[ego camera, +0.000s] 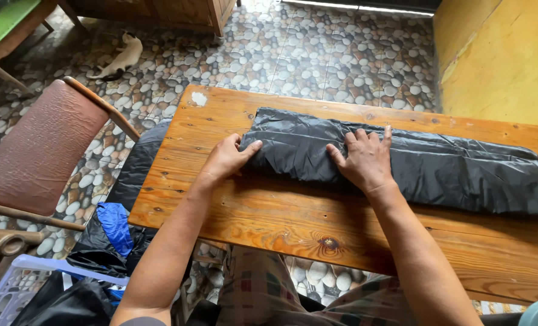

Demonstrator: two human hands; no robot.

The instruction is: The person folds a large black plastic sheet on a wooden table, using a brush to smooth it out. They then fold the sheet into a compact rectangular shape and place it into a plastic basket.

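Note:
A long black plastic bag (450, 172), folded into a strip, lies across a wooden table (269, 223). My left hand (226, 158) rests at the bag's left end, fingers bent, with the fingertips touching its folded edge. Flat on top of the bag, a little right of that end, my right hand (365, 158) presses down with fingers spread. Neither hand grips the bag.
A brown padded chair (36, 154) stands to the left. Black and blue bags (115, 226) hang beside the table, above a pale laundry basket (15, 287). A cat (121, 59) lies on the pebble-patterned floor. A yellow wall (504, 54) is at the right.

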